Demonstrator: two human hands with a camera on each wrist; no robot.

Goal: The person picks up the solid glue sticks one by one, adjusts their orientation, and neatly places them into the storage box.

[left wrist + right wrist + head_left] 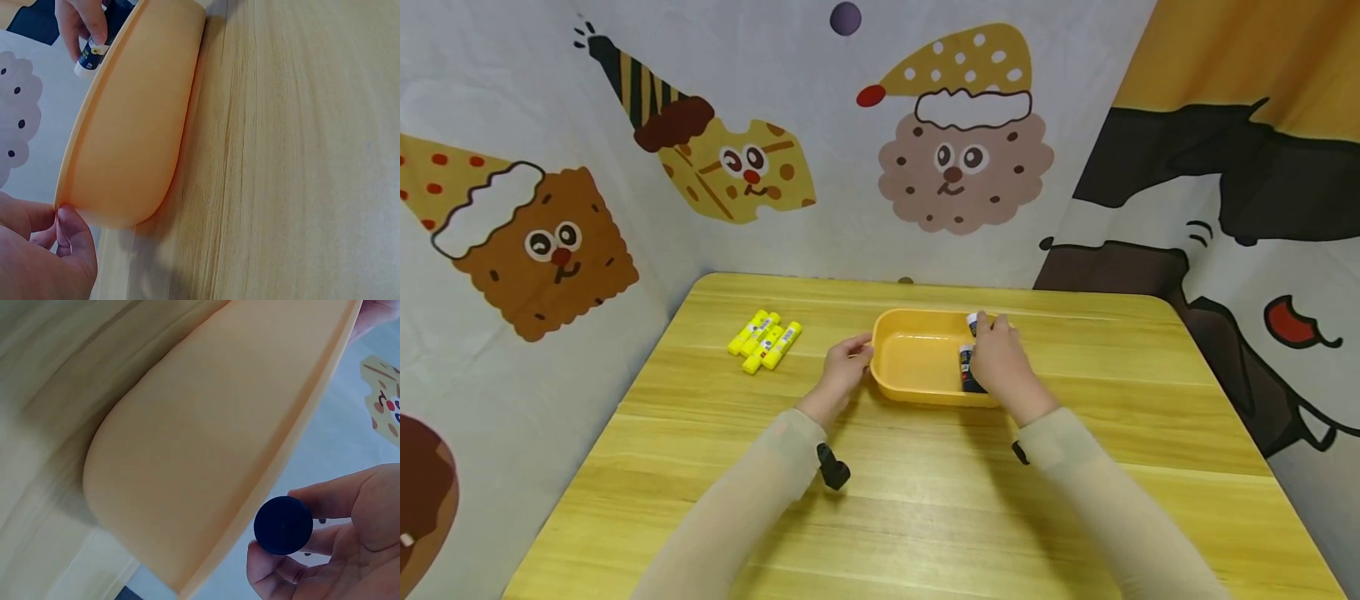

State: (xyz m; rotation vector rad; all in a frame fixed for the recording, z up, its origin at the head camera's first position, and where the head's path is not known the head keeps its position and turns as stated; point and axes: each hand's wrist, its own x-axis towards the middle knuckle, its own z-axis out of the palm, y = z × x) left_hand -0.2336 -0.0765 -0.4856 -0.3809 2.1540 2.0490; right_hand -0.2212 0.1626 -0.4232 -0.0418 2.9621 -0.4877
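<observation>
A yellow-orange plastic tray [917,362] stands on the table. My left hand [844,371] pinches its left rim between thumb and fingers, as the left wrist view also shows. Over the tray's right end, my right hand [1000,362] grips a dark blue glue stick [91,55] with a white end. In the right wrist view the round blue end [283,525] of that stick shows between thumb and fingers, above the rim. Another dark glue stick [966,367] lies inside the tray at the right, partly hidden by the right hand.
Several yellow glue sticks [764,342] lie side by side on the wooden table [910,500], left of the tray. Behind the table hangs a white cloth [842,233] printed with cartoon biscuits and cheese. A black wrist strap piece [832,468] sticks out from the left sleeve.
</observation>
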